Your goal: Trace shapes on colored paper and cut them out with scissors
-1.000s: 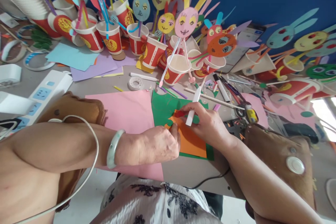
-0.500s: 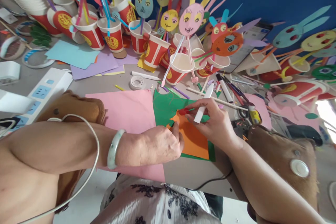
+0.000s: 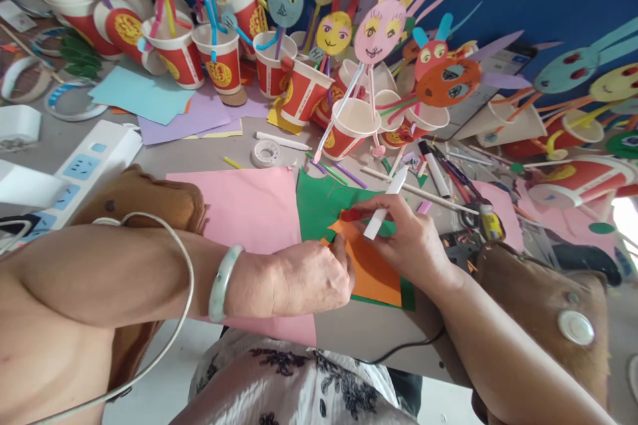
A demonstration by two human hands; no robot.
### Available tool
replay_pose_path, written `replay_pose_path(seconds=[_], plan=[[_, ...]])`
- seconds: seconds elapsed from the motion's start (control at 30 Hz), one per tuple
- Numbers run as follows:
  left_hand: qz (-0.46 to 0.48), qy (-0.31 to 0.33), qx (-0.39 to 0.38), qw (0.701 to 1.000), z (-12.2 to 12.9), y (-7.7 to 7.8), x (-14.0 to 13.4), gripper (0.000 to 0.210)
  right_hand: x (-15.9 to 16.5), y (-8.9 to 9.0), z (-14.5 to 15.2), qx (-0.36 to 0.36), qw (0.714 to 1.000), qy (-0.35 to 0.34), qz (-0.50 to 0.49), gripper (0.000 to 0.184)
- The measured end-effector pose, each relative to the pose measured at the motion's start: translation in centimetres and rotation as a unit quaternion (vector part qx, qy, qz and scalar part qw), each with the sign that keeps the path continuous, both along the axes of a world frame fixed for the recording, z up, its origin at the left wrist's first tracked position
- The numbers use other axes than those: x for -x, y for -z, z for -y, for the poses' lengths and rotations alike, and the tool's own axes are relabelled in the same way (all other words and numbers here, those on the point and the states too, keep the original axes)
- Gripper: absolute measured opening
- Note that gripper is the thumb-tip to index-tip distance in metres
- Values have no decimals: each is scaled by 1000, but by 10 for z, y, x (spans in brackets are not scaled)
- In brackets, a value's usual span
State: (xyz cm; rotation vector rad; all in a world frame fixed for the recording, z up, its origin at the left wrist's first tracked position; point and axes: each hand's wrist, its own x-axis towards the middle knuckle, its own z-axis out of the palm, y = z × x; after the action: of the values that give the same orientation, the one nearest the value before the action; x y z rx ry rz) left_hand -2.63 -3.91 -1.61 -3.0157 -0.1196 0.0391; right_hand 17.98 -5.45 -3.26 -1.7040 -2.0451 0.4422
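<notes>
My right hand (image 3: 416, 239) is closed around a white marker (image 3: 386, 206), which slants up and away between the fingers. At its fingertips shows a small red piece (image 3: 350, 214), just over the edge of an orange sheet of paper (image 3: 376, 269). My left hand (image 3: 312, 279) is curled with its fingers pinched together at that sheet's left edge; a small dark thing shows at the fingertips, too hidden to name. Beneath the orange sheet lies green paper (image 3: 319, 202) with faint drawn outlines. Pink paper (image 3: 239, 206) is under my left forearm and wrist.
Paper cups with straw limbs and paper faces, such as the front cup (image 3: 346, 136), crowd the back. A tape roll (image 3: 266, 153) and a white pen (image 3: 284, 141) lie before them. A power strip (image 3: 84, 172) is at left, a glue bottle (image 3: 491, 222) at right.
The view has shifted slightly, so the tabletop things sit a little further right. Both hands keep nearly the same pose over the orange paper; the marker is still in my right hand.
</notes>
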Motion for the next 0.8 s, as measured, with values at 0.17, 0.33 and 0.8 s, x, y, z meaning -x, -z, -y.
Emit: replay_pose_path(seconds=[0.17,0.33,0.8], plan=[[0,-12,4,1000,0,1,-1,45,-1,1,0,9,1000,-4,-10,24],[21,-23,-14,999,2,6,0,45,0,-3,-1,19,1000,-7,-12,20],[-44,-115,45,991,-10,-1,4,33,-3,2,-5,2,999,-11,-37,19]])
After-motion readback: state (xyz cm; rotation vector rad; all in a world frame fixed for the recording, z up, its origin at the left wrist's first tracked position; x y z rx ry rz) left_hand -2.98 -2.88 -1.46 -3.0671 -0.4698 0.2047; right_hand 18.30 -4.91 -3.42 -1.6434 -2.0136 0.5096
